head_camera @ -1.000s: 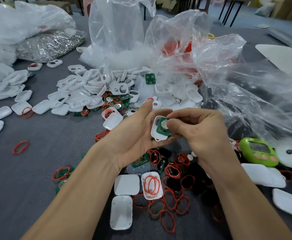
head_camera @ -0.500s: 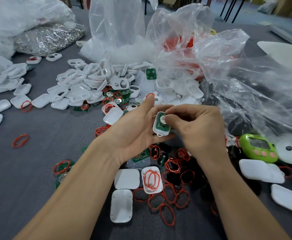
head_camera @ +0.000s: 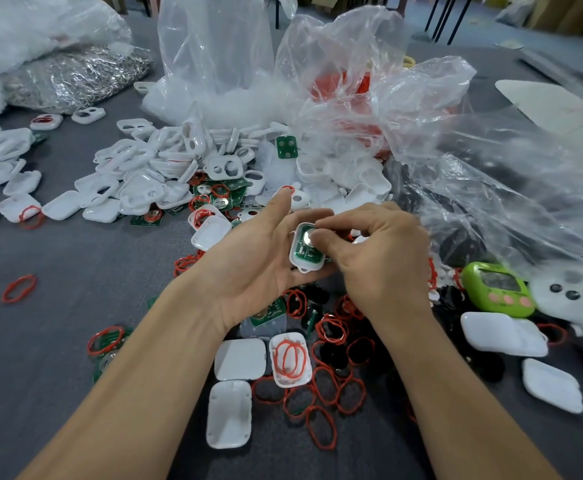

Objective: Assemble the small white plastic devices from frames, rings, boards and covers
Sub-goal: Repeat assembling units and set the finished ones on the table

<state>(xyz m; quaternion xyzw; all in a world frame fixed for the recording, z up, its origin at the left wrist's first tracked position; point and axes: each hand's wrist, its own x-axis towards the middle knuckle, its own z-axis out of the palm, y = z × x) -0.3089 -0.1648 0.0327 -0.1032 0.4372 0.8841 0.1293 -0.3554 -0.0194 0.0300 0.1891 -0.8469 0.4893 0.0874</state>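
White device [head_camera: 305, 268]: in the head view, it is sitting open side up in your left hand [head_camera: 255, 261], above the grey table [head_camera: 75, 306], with a green board [head_camera: 303, 253] lying inside its shell.
Left hand: you are cradling the shell from beneath, with your thumb curling along its lower edge and your forefinger pointing away from you.
Right hand [head_camera: 383, 261]: you are pinching the top of the shell, with your thumb pressing on the board's round silver part and your forefinger hooking over the rim.
Red rings [head_camera: 324, 393]: they are lying loose on the table near your wrists, beside two white covers [head_camera: 239, 358].
Frame pile [head_camera: 151, 174]: it is spreading out beyond your hands, against clear plastic bags [head_camera: 421, 116].
Green timer [head_camera: 497, 289]: it is resting to the right.
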